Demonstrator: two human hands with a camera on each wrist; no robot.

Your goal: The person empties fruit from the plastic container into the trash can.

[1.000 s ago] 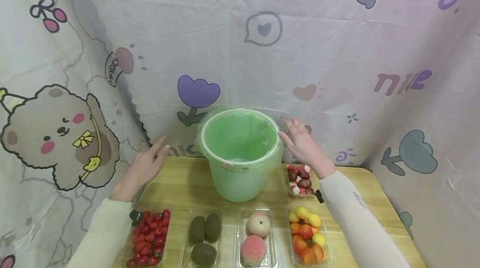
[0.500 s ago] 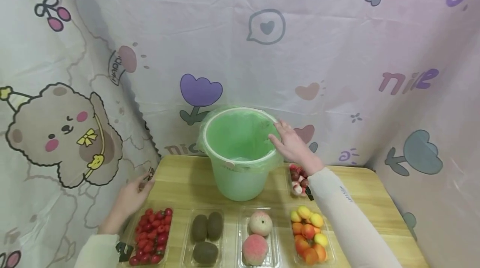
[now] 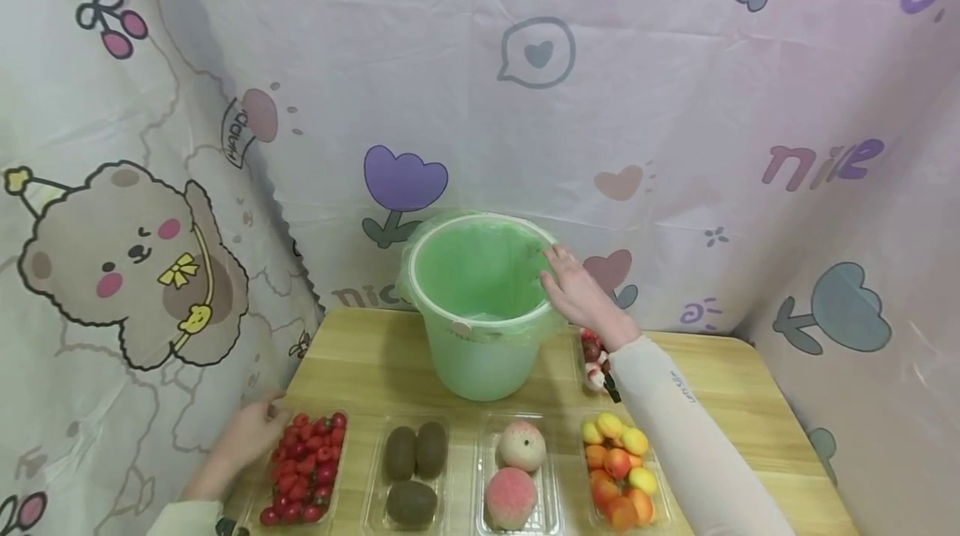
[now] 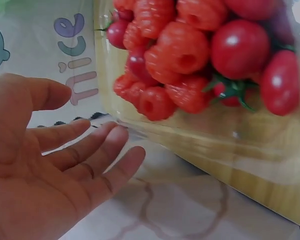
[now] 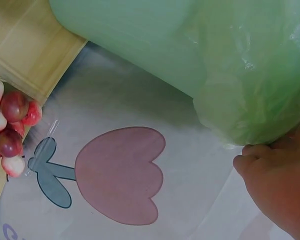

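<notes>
My left hand (image 3: 246, 434) is beside the left edge of a clear plastic box with raspberries and cherry tomatoes (image 3: 306, 465). In the left wrist view its fingers (image 4: 102, 175) are spread and loosely bent, apart from the fruit, with nothing between them. My right hand (image 3: 581, 296) rests against the right rim of a pale green bucket (image 3: 480, 369), fingers extended. In the right wrist view this hand (image 5: 280, 175) touches the thin green bag (image 5: 250, 100) that lines the bucket and folds over its rim; some of its fingers are hidden there.
Along the table's front stand clear boxes of kiwis (image 3: 412, 461), peaches (image 3: 512, 498) and yellow and orange fruit (image 3: 618, 469). Behind my right forearm sits a box of grapes and red-white pieces (image 3: 592, 365). A printed cloth (image 3: 637, 94) hangs behind and at the sides of the wooden table (image 3: 360, 353).
My left hand has come down and toward me, from left of the bucket to beside the raspberry box. My right hand has moved slightly left onto the bucket's rim.
</notes>
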